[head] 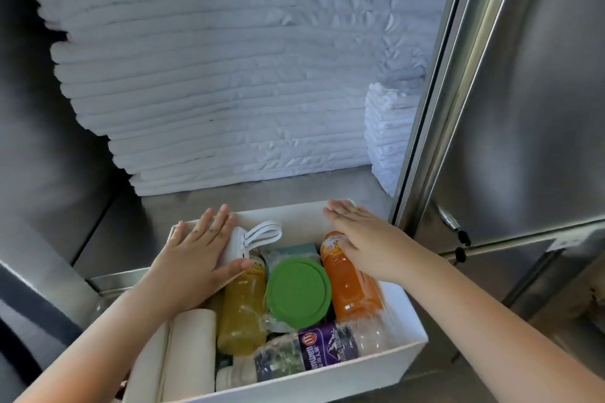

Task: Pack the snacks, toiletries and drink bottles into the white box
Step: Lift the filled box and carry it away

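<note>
- Many folded white towels [212, 75] make a tall stack at the back, with a smaller pile of towels [389, 134] to its right.
- One steel door [523, 91] stands open on the right side.
- One steel desk [196, 203] carries the stack and, nearer the camera, the white box [360, 366].
- Both hands are flat with straight fingers, apart from each other, and grip nothing.
- Left hand [199, 252] rests on a white pouch [235, 249] at the far left corner of the box, its thumb touching the top of the yellow bottle [242, 311].
- Right hand [363, 239] lies over the top of the orange bottle [353, 288], fingertips reaching the far right rim.
- Three drink bottles lie inside the box: the yellow and orange ones lengthwise, and a clear water bottle [314, 350] with a purple label across the near end.
- One white roll [190, 347] lies along the left wall, beside the yellow bottle.
- One round green lid [298, 291] sits between the yellow and orange bottles.
- One teal packet [294, 250] shows just behind the lid.
- One white loop strap [265, 229] sticks out from the pouch.
</note>
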Tool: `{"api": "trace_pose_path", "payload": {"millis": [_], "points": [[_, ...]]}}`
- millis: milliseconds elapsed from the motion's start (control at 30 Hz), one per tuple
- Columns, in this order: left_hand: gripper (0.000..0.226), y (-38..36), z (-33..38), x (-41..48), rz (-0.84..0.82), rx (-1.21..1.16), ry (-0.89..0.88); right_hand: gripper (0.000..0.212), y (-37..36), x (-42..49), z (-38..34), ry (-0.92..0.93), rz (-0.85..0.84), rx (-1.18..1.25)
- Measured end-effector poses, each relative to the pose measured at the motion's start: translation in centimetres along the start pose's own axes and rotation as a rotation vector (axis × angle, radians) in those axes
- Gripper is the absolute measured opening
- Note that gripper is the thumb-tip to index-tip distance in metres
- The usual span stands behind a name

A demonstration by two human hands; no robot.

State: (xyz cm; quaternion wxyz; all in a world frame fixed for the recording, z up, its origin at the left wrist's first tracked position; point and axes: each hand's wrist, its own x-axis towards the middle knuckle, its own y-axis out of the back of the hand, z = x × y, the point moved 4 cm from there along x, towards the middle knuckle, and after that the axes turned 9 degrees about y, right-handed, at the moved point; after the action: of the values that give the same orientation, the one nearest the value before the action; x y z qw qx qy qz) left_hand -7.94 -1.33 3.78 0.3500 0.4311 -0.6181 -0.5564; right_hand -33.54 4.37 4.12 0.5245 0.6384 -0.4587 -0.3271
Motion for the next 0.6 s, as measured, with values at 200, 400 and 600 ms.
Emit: {"api": "trace_pose_path", "payload": {"millis": [200, 400, 600], "points": [[0.090, -0.2, 0.1, 0.1, -0.018, 0.062, 0.050, 0.048, 0.2, -3.6, -1.9, 0.024, 0.150, 0.171], [0.092, -0.5, -0.3, 0.3, -0.023, 0.071, 0.044, 0.050, -0.4, -9.9, -5.0, 0.062, 0.470, 0.284], [0.094, -0.5, -0.4, 0.5, -0.026, 0.050, 0.046, 0.051, -2.4, -11.8, -7.0, 0.271, 0.675, -0.138]]}}
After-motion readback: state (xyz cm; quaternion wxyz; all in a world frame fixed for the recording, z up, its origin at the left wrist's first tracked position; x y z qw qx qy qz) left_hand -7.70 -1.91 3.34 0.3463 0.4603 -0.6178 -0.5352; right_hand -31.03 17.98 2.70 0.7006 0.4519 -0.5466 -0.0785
